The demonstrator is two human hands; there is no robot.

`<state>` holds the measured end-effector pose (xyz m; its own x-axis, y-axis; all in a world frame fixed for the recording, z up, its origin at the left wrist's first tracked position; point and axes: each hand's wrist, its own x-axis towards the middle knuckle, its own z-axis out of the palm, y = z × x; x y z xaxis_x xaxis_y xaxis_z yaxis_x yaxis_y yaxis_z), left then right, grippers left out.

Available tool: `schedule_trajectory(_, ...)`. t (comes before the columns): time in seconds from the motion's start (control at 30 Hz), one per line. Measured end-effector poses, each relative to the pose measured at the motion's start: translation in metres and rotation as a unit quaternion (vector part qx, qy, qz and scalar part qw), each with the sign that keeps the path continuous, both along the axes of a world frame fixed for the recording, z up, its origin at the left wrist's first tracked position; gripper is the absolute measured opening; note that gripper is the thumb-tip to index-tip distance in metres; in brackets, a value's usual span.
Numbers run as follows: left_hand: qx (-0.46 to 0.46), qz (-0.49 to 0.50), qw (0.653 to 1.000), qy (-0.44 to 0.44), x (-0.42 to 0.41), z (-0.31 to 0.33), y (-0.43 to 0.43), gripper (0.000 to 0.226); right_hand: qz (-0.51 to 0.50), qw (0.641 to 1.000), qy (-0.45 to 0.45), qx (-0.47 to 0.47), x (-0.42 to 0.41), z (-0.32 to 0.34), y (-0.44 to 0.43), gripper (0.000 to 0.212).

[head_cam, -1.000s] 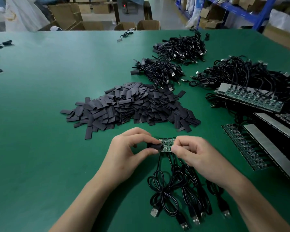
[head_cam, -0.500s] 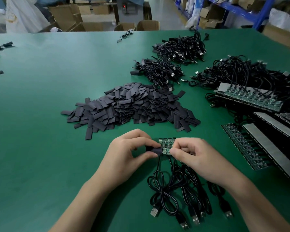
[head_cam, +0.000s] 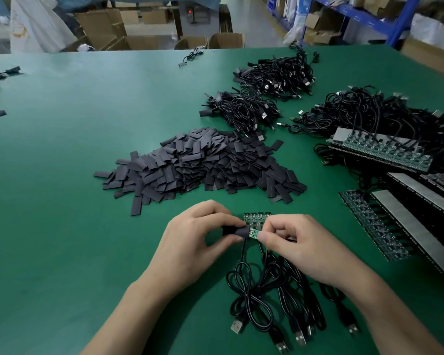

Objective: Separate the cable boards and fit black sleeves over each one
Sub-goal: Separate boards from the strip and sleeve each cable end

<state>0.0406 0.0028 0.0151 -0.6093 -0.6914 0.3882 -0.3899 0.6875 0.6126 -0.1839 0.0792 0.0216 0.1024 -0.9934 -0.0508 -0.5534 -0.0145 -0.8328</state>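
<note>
The left hand [head_cam: 198,234] pinches a black sleeve [head_cam: 237,231] against the end of a green board strip [head_cam: 255,222], which the right hand [head_cam: 290,242] grips. Both sit low over the green worktop [head_cam: 75,201], just before the sleeve pile [head_cam: 203,165].

I see open cardboard boxes [head_cam: 226,41] on the floor beyond the green table [head_cam: 62,175]; blue shelving [head_cam: 403,21] stands far right.

A broad green tabletop [head_cam: 87,124] filled the warehouse room, with open cardboard boxes [head_cam: 226,41] lined beyond its far edge and a blue rack [head_cam: 400,24] (stacked with cartons) flanking a pale aisle floor [head_cam: 256,24].
</note>
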Motion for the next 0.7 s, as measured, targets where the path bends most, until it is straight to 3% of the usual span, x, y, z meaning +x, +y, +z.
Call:
schedule_trajectory(0.5, -0.028, 0.013, 1.000, -0.007, -0.0021, -0.0017, 0.0029, 0.019, -0.001, 1.000, 0.006, -0.004, 0.0033, 0.0027, 0.0018, 0.030)
schedule_trajectory(0.7, -0.111, -0.017, 0.993, -0.041, -0.0067, -0.0031, 0.0040, 0.018, -0.001, 1.000, 0.021, -0.008, 0.0044, 0.0005, 0.0017, 0.028)
